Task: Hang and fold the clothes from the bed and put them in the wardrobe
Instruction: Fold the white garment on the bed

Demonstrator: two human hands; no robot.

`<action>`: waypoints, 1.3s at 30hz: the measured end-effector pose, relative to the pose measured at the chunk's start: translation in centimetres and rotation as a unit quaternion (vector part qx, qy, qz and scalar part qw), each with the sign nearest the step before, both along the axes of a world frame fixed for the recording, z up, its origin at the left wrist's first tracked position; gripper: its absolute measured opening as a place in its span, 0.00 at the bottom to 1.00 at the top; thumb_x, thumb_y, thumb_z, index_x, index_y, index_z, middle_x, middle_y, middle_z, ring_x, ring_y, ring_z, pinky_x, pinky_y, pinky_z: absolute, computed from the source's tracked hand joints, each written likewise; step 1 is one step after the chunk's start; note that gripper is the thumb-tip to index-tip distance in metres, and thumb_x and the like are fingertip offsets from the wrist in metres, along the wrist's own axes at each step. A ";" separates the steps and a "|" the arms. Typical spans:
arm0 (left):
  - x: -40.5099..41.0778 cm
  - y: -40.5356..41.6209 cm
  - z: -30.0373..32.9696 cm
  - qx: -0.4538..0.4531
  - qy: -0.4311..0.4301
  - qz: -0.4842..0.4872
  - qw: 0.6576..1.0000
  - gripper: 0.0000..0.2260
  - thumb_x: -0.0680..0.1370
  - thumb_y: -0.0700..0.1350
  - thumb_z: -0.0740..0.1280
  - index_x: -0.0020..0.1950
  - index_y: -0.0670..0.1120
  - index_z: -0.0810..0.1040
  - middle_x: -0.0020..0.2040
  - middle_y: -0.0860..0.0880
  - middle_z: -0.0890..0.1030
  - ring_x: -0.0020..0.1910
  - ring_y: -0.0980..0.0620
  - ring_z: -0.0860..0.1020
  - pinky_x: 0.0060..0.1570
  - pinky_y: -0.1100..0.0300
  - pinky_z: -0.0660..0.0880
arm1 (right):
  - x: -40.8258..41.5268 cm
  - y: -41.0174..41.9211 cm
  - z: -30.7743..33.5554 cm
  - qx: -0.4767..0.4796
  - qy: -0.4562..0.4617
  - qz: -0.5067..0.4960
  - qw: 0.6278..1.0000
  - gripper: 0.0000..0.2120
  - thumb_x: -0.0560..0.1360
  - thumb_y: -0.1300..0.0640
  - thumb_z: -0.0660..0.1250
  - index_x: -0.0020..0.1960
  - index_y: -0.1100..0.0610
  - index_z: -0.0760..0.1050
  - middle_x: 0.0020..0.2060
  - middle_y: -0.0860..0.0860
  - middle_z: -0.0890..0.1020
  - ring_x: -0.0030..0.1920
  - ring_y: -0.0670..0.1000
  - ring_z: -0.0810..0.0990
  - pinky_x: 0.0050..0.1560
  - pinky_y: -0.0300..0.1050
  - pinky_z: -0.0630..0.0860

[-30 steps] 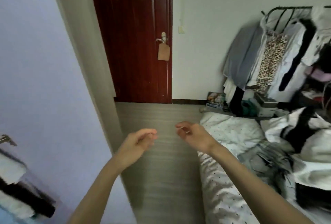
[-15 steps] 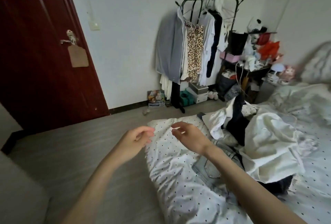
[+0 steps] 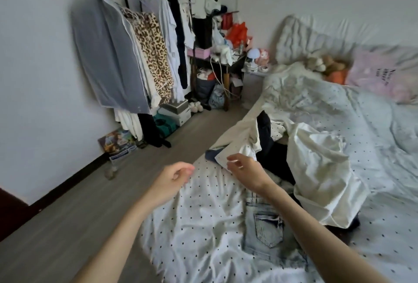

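Bed (image 3: 203, 226), dotted sheet | clothes heap on bed: pale jeans (image 3: 267, 230), white shirt (image 3: 321, 169), black garment (image 3: 278, 158) | left hand (image 3: 174, 177) above bed's near edge, grip loosely curled, holding nothing | right hand (image 3: 245, 170) over heap, grip loosely curled, holding nothing | clothes rack (image 3: 144, 34) beyond bed, at wall

Dark lettering on the pink pillow (image 3: 382, 74), too blurred to read; no other legible text
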State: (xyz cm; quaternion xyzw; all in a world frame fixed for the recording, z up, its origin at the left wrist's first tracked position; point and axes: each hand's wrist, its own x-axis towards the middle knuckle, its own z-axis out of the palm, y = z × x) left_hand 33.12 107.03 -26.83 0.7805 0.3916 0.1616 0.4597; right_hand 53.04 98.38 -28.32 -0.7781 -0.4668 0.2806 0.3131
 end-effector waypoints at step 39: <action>12.9 50.3 -4.4 -0.021 0.052 -0.525 0.849 0.15 0.81 0.48 0.60 0.67 0.55 0.69 0.58 0.58 0.73 0.54 0.59 0.75 0.48 0.68 0.71 | -5.9 37.1 -4.2 -0.046 0.006 -0.526 0.849 0.15 0.80 0.55 0.58 0.66 0.52 0.71 0.52 0.47 0.80 0.48 0.48 0.78 0.43 0.39 0.73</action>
